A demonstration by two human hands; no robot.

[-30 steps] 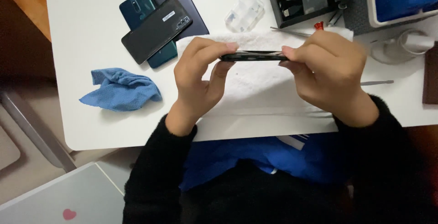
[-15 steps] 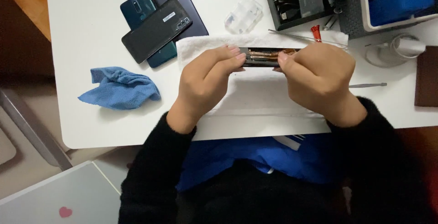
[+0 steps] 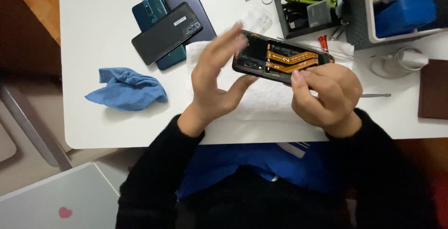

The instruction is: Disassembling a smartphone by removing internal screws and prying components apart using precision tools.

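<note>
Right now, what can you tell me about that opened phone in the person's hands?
The opened phone is a dark, slim slab with its back cover off, insides facing up. Two orange ribbon cables run along its length over dark inner parts, and a small camera unit sits near its left end. It lies lengthwise, slightly tilted, above a white towel on the white table. The right hand pinches its near edge; the left hand, fingers spread, touches its left end.

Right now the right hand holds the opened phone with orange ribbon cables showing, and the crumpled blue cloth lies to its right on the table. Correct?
Not quite. In the head view the blue cloth lies left of the opened phone, beyond the left hand. The right hand does hold the phone, its orange ribbon cables showing.
</note>
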